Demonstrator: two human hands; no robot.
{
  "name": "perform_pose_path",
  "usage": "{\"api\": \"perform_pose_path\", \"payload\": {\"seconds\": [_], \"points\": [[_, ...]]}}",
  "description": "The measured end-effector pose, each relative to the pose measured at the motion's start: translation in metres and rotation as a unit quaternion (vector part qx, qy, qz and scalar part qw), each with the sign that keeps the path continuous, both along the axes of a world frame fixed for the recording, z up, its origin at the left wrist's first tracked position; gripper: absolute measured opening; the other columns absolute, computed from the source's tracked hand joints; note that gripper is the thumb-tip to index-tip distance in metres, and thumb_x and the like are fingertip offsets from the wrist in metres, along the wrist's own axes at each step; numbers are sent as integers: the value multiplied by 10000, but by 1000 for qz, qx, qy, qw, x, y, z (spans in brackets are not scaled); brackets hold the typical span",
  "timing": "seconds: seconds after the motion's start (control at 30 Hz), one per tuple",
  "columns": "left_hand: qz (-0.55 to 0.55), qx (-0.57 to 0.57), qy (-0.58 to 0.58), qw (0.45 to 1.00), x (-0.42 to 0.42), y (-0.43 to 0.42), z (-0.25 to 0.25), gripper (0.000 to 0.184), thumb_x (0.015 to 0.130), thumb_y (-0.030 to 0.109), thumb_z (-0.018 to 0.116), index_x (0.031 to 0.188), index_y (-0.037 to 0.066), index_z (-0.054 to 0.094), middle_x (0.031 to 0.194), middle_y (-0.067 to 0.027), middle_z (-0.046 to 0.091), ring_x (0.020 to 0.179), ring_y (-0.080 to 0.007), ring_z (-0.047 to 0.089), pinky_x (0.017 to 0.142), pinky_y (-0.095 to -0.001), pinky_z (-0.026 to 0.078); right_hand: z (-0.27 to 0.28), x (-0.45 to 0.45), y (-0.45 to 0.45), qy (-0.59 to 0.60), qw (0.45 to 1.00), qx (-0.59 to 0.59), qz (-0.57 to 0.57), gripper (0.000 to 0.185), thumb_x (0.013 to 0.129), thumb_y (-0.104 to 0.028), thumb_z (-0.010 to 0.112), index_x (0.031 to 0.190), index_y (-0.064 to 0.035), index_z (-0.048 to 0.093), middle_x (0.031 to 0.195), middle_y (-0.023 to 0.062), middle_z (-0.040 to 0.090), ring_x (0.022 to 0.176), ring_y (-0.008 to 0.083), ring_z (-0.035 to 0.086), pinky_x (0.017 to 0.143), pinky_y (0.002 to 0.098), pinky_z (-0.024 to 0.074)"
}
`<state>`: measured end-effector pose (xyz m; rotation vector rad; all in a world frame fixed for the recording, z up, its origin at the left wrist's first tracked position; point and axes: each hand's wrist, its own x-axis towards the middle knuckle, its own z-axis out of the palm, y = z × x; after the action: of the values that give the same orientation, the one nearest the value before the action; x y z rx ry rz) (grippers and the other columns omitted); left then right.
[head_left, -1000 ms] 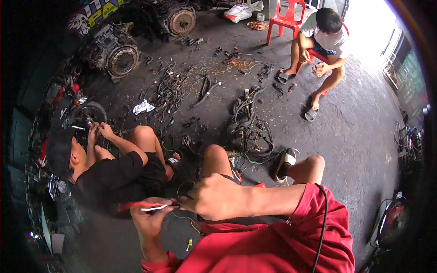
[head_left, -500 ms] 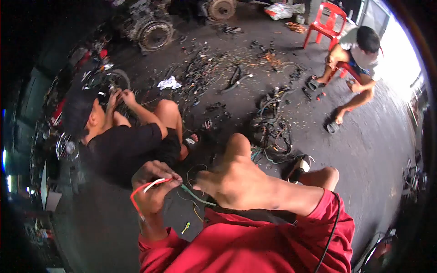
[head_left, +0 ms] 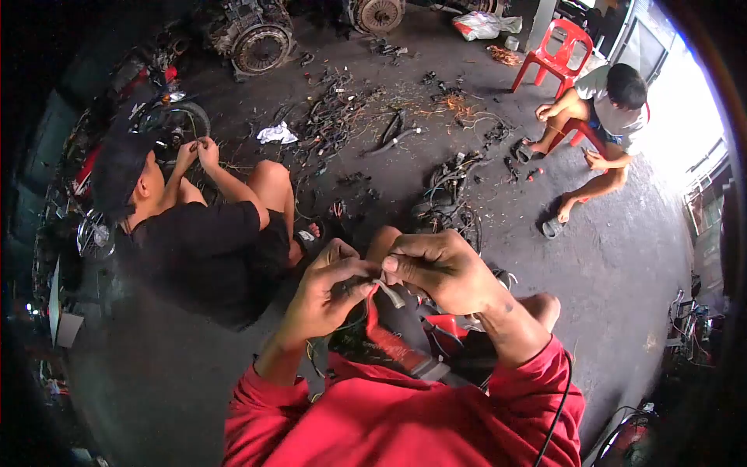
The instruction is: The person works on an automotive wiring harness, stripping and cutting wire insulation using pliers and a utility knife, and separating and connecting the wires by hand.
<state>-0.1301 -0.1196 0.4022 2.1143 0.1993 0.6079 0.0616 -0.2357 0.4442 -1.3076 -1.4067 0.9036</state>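
Note:
In front of my chest, my left hand (head_left: 333, 292) is closed in a pinch on a small bundle of electrical wires. A red wire (head_left: 372, 308) and a whitish-grey wire (head_left: 390, 295) hang down from its fingertips. My right hand (head_left: 445, 272) meets it from the other side, thumb and forefinger pinched at the same spot. What exactly lies between the right fingertips is hidden, though they touch the wires. Below both hands, a dark item with red panels and lettering (head_left: 393, 346) lies at my lap.
A co-worker in black (head_left: 206, 241) sits at the left, hands raised together. Another person (head_left: 615, 105) sits on a red chair at the right. Cable scraps (head_left: 334, 117) and a wire harness (head_left: 451, 191) litter the floor. Engine parts (head_left: 261, 47) and a red chair (head_left: 556, 58) stand farther back.
My right hand has come up and left to meet my left hand, which has moved right with the wires. My view has shifted slightly. The left co-worker's hands are higher.

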Motion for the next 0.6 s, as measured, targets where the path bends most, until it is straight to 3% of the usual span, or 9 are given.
{"api": "perform_pose_path", "payload": {"seconds": [0.03,0.1,0.17,0.2,0.23,0.33,0.4,0.47,0.6], "points": [[4,81,-44,996,5,4,-4,227,882,96,647,1055,-41,593,965,-78,557,870,-136,515,750,-258,431,3,3,-2,30,999,-21,1,191,942,-166,599,880,2,664,688,100,617,635,186,588,609,344,469],[-16,-24,-80,996,11,-7,7,113,935,83,574,989,-16,560,910,-53,539,781,-109,508,655,-249,425,-3,12,-5,0,1000,-31,2,195,949,-185,601,936,-4,675,717,65,622,674,133,584,614,319,474],[-18,-386,6,922,10,-11,13,108,987,97,487,982,6,544,827,-33,533,659,-75,480,558,-226,395,-7,14,-8,45,995,-75,-55,204,955,-201,598,964,-13,676,734,60,620,667,125,575,609,308,472],[31,-399,-34,916,17,-6,7,152,1016,145,443,982,25,531,745,-18,537,567,-56,445,496,-200,356,-13,9,-8,50,988,-125,-72,173,970,-159,586,949,-9,670,744,11,621,623,77,509,566,262,426],[52,-411,-43,909,19,2,2,112,1001,121,479,981,30,541,694,13,519,562,-43,414,500,-181,340,-37,4,-7,-54,996,12,-71,139,939,-126,610,962,3,657,718,55,632,589,148,565,568,303,453],[134,-285,-11,949,32,5,-15,78,964,81,534,966,18,580,723,-32,605,566,-113,542,509,-228,411,-50,-19,-16,-232,958,115,-122,85,830,-82,647,878,-20,616,634,136,596,603,312,629,540,386,486],[164,62,13,984,35,4,-19,64,907,34,581,949,7,621,834,-107,684,698,-240,675,583,-319,504,-31,-20,-25,-330,933,75,-125,80,814,-91,650,856,-36,610,627,127,592,592,303,628,520,394,487],[134,83,50,986,29,-3,-10,79,883,27,593,948,8,634,881,-123,688,777,-279,680,634,-353,523,-9,-13,-32,-454,883,55,-104,89,776,-129,653,832,-77,607,599,103,568,571,278,624,479,413,485],[-25,213,16,977,8,-1,6,188,802,-18,646,980,35,672,890,-128,693,769,-304,675,665,-382,545,10,36,-28,-310,950,-16,-21,157,826,-170,594,875,-51,684,688,172,635,635,312,652,569,423,500]]}}
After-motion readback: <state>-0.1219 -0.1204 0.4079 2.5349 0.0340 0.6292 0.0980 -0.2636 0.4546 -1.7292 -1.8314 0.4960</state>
